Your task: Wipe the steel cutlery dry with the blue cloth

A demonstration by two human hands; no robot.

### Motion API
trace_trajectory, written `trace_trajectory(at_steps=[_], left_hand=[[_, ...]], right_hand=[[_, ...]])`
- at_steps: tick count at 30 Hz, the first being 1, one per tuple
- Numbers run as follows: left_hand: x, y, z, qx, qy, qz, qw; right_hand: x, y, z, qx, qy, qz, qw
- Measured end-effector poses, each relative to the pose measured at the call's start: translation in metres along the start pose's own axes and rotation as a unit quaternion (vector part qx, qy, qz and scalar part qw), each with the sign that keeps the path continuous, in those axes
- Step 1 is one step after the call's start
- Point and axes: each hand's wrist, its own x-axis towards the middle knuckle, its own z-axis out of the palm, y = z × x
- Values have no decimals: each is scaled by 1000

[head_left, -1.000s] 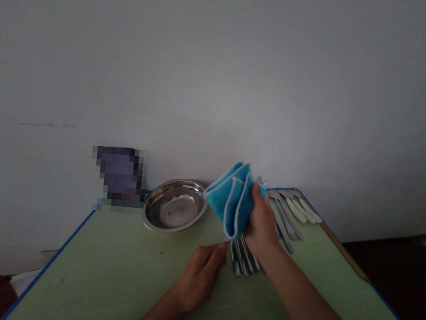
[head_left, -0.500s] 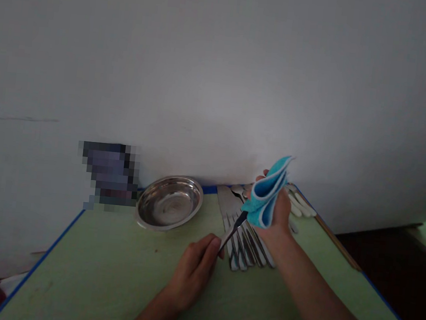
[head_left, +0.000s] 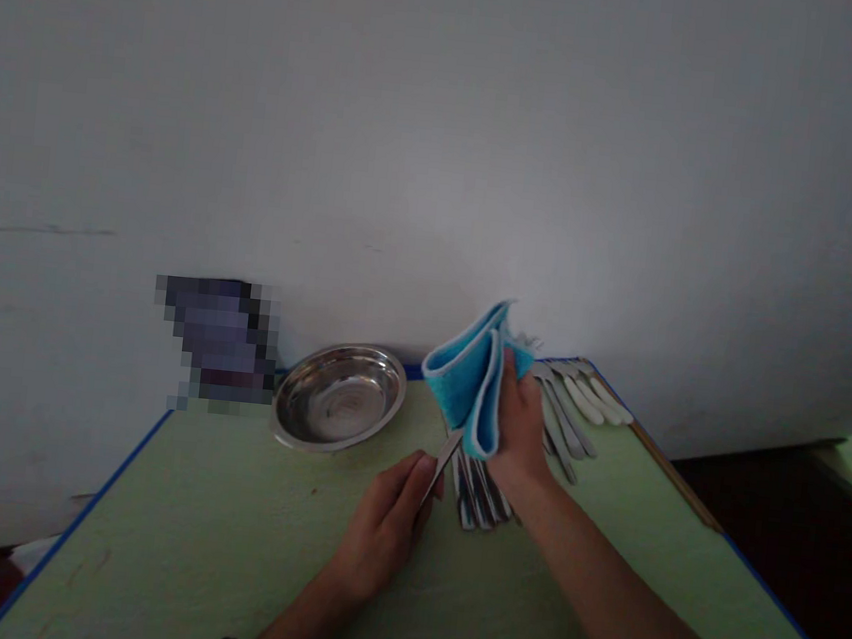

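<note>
My left hand (head_left: 390,517) is closed around the handle of a piece of metal cutlery (head_left: 444,459), held at a slant above the table. Its upper end goes into a folded blue cloth (head_left: 458,378) with a pale edge, so its kind is hidden. My right hand (head_left: 522,424) is wrapped round this cloth and presses it about the utensil. Just beneath the cloth, several metal forks (head_left: 480,501) lie side by side, partly covered by the cloth and my right hand.
A shallow steel bowl (head_left: 339,402) stands at the back left of the green table (head_left: 224,541). At the back right lie more metal cutlery (head_left: 567,424) and pieces with white handles (head_left: 599,401). A pixelated dark object (head_left: 217,340) leans by the wall.
My right hand and the cloth have moved left and toward my left hand, covering more of the utensil. My left hand has shifted slightly left and keeps its grip.
</note>
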Motion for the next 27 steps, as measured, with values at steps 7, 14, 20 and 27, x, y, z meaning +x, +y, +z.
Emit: trace_trajectory(at_steps=[7, 14, 20, 27], left_hand=[[3, -3, -1, 60, 6, 35, 998], [-6, 1, 2, 179, -44, 97, 978], [-11, 1, 5, 237, -69, 133, 960], [-9, 1, 4, 157, -53, 82, 983]], right_hand=[[-14, 13, 7, -44, -78, 54, 995], [7, -13, 1, 102, -10, 89, 991], [24, -34, -8, 184, 61, 76, 978], [7, -12, 1, 135, 27, 48, 989]])
